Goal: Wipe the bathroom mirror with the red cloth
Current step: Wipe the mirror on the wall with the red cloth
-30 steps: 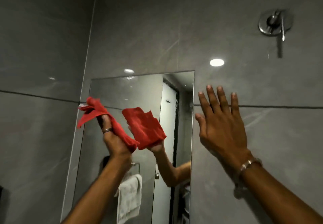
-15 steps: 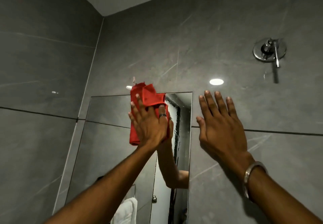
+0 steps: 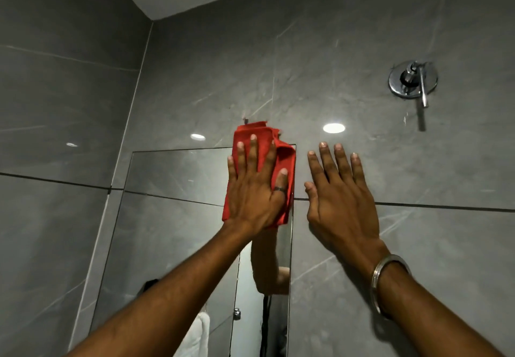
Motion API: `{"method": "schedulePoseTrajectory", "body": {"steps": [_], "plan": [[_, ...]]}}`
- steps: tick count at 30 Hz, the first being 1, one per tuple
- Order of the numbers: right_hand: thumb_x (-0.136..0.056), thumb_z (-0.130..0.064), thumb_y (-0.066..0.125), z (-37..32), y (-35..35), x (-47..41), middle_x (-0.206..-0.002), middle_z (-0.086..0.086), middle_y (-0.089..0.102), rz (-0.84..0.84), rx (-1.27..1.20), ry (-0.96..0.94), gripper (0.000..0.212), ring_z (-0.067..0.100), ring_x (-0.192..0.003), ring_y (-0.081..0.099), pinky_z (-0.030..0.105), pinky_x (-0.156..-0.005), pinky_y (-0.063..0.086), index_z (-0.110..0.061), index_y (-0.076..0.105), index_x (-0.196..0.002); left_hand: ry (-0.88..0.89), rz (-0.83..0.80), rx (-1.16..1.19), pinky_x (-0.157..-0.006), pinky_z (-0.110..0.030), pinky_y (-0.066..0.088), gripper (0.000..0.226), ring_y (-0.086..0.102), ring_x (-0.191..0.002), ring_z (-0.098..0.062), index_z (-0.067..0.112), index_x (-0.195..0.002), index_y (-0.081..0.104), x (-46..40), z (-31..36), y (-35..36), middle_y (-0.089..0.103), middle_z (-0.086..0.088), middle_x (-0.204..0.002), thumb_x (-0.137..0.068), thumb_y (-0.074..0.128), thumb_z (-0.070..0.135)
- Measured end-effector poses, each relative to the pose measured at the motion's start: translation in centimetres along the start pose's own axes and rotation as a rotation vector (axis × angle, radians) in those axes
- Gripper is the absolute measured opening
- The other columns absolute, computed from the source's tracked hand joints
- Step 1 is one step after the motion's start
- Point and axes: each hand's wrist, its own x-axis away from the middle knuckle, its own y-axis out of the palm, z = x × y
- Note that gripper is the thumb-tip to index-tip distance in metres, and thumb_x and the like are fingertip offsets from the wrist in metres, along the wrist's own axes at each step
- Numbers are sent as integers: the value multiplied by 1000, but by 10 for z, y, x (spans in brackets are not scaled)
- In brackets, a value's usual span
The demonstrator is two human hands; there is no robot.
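The frameless bathroom mirror [image 3: 172, 217] is set into the grey tiled wall. The red cloth [image 3: 287, 161] lies flat over the mirror's top right corner and overlaps the tile above it. My left hand [image 3: 255, 189], a ring on one finger, presses the cloth against the glass with fingers spread. My right hand [image 3: 338, 197] rests flat on the tile just right of the mirror, fingers apart, holding nothing. A metal bangle sits on that wrist. The mirror reflects my forearm below the cloth.
A chrome wall valve with a lever [image 3: 413, 80] is mounted high on the right. The wall corner [image 3: 131, 122] runs down left of the mirror. A white towel [image 3: 198, 334] and a door knob appear reflected in the mirror's lower part.
My left hand has carried the cloth from the mirror's left side up to its top right corner and flattened it on the glass. The right hand stays on the tile.
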Motion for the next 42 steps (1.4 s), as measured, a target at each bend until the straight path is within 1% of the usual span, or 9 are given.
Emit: {"method": "schedulePoseTrajectory", "body": {"steps": [5, 10, 16, 23, 27, 30, 33, 38, 42], "plan": [[-108, -42, 21, 1, 6, -1, -175, 8, 11, 26, 12, 0, 63, 26, -163, 3, 49, -131, 1, -18, 17, -166, -39, 51, 54, -128, -57, -9, 69, -23, -157, -30, 32, -164, -5, -10, 22, 8, -19, -3, -172, -103, 17, 56], [-108, -44, 17, 2, 5, 1, -176, 6, 5, 6, 2, 14, 63, 25, -164, -2, 47, -131, -2, -20, 12, -167, 1, 40, 56, -129, -55, -5, 69, -20, -159, -20, 33, -164, -4, 67, 9, 26, -17, 6, -172, -103, 12, 62], [-108, -42, 20, 1, 3, 3, -176, 7, 5, -4, -6, 18, 63, 26, -163, -3, 50, -132, 2, -19, 13, -167, 46, 2, -56, -127, -43, 0, 74, 1, -161, -21, 37, -164, 7, 60, -26, 11, 1, 5, -174, -98, 16, 70], [-109, -45, 17, 1, 7, 3, -176, 7, 4, 4, 5, 15, 64, 26, -164, -3, 51, -133, 3, -20, 10, -167, 56, 66, -2, -130, -52, -7, 77, -15, -160, -28, 29, -165, 5, -6, -4, 8, -8, -5, -174, -99, 25, 63], [-109, -46, 14, 1, 7, 3, -176, 7, 6, 12, 7, 18, 64, 25, -164, -1, 49, -132, -1, -20, 13, -167, 209, 72, -41, -129, -57, -2, 75, -14, -160, -29, 29, -165, 6, 16, -5, 20, -9, -6, -174, -101, 21, 65], [-106, -52, -1, -4, 5, 13, -176, 6, 2, -26, -5, 33, 70, 26, -164, -5, 48, -132, -5, -20, 8, -167, 280, 60, -26, -128, -60, 6, 73, -8, -161, -29, 29, -165, 8, 71, -17, 32, -6, -4, -174, -103, 20, 65], [-106, -52, 2, -8, 4, 33, -177, 6, -5, -52, -21, 42, 70, 25, -164, -8, 47, -132, -6, -19, 4, -168, 193, 46, -14, -128, -59, 4, 73, -8, -161, -26, 29, -165, 7, 104, -44, 34, -6, -1, -174, -102, 15, 66], [-108, -47, 16, -11, 7, 58, -177, 8, -1, -34, -11, 17, 66, 27, -164, -4, 52, -132, 1, -19, 9, -168, -123, 62, 54, -129, -55, -5, 77, -16, -160, -26, 32, -164, -1, 24, -28, 15, -13, -2, -173, -99, 17, 69], [-108, -46, 18, -15, 12, 62, -177, 8, 0, -3, 2, 45, 65, 28, -164, -3, 53, -132, 2, -19, 10, -167, -28, 89, 18, -129, -57, -4, 76, -12, -160, -31, 30, -165, 5, 6, -14, 11, -7, -6, -174, -100, 23, 65]]}}
